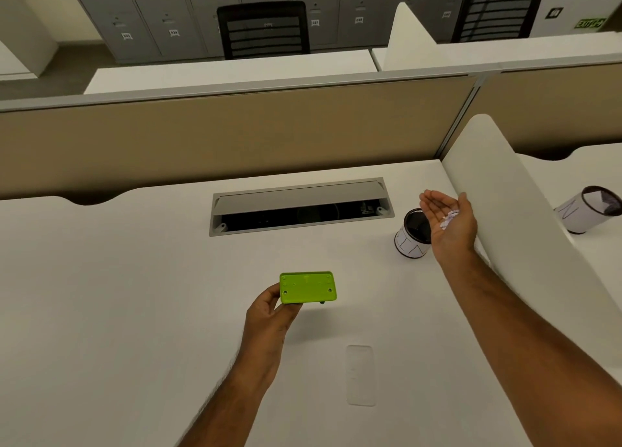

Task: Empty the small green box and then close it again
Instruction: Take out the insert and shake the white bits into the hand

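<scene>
Fingers of the left hand (269, 307) pinch the small green box (307, 287) by its left end, holding it above the middle of the desk (134, 295). The right hand (449, 221) lies open, palm up, cupping small pale pieces (449, 218), possibly tablets, over a dark pen cup (413, 233) near the desk's right edge.

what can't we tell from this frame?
- Green box, head view: underside faces the camera, so its inside and lid state are hidden.
- Cup: the right hand covers part of its mouth; contents too dark to tell.
- Small pale pieces in the palm: too small to count or identify.
- Left hand: fingertips hidden behind the box.
</scene>
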A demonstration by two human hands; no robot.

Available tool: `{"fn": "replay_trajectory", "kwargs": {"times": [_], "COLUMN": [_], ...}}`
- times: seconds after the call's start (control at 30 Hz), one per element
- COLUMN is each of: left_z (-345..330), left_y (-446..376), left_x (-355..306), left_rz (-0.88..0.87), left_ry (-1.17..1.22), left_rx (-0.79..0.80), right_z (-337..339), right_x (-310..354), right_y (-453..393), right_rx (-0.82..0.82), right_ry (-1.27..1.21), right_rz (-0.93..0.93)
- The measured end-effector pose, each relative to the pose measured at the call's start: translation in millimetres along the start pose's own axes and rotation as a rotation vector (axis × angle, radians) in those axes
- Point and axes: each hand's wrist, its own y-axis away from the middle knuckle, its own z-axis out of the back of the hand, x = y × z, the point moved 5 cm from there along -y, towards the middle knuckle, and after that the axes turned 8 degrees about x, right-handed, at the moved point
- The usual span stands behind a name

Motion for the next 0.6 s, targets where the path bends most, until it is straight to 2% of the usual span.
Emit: {"fn": "replay_trajectory", "kwargs": {"times": [0.13,0.6], "left_z": [4,4], "left_y": [-3,-6], "left_x": [-1,2], "left_rz": [-0.01,-0.001], "left_ry": [-0.004,0.043], "left_rx": [-0.013,-0.002], "right_z": [6,-1], "right_x": [2,4], "right_y": [-12,-4], "right_rx": [-0.008,0.039], "right_ry": [0.168,0.522], "right_rz": [0.018,0.008]}}
